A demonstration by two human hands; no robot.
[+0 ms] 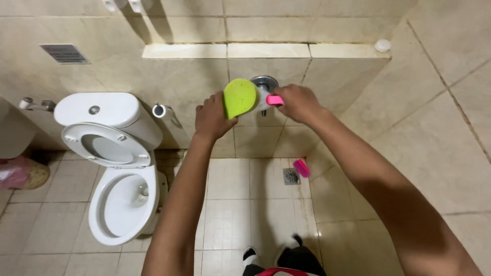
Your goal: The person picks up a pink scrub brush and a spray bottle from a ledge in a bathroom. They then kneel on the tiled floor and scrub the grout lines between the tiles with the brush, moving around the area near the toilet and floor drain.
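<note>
- The left hand (pixel 214 118) is closed around a lime-green scrubbing pad (pixel 240 97), held up against the beige tiled wall (pixel 194 76).
- The right hand (pixel 296 102) grips a pink handle (pixel 274 100), just beside the pad.
- Between the two hands sits a round metal wall fitting (pixel 264 83) (partly hidden by the pad).
- Below, a second pink item (pixel 301 168) lies on the floor next to the floor drain (pixel 291 176).
- A white toilet (pixel 120 197) with its seat raised stands well to the left.
</note>
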